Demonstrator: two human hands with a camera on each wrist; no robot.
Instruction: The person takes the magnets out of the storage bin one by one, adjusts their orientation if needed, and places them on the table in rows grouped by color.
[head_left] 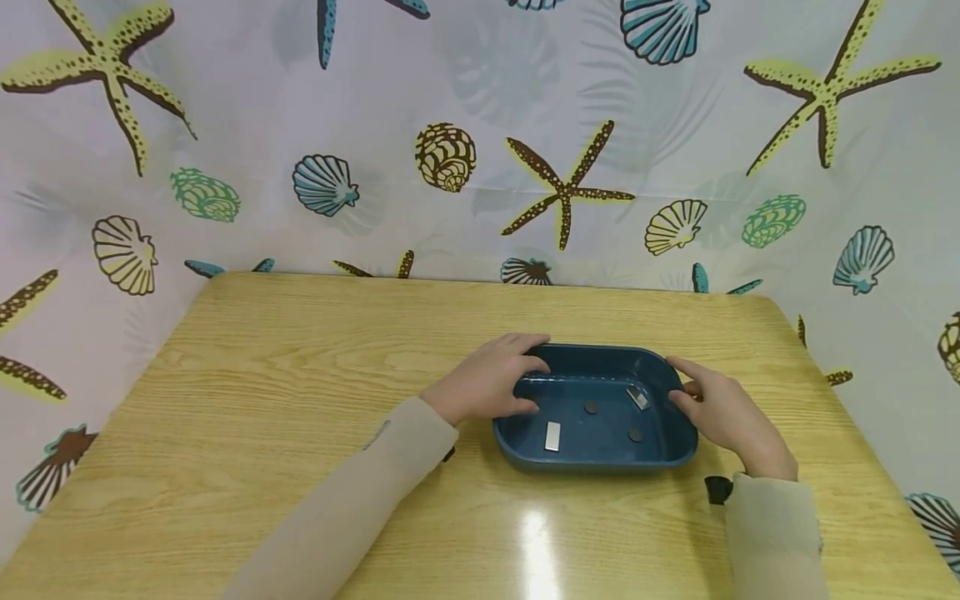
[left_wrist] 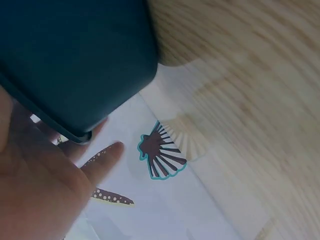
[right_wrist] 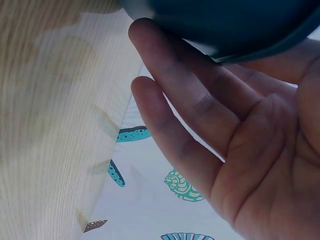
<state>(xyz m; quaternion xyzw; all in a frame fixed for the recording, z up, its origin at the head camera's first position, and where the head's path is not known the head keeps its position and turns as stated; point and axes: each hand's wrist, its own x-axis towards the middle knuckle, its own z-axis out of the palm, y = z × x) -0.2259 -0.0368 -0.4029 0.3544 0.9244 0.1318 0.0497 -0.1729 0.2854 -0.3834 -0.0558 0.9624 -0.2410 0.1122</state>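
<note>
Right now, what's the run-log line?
left hand: over left end of tray | right hand: grips right end | inside: two discs, two silver pieces

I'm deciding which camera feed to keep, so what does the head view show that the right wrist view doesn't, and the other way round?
Only the head view shows the left hand, plus two dark discs and two rectangular pieces inside the tub. Only the right wrist view shows the palm of the right hand. Both share that hand, the tub, the table and the shell-patterned cloth.
</note>
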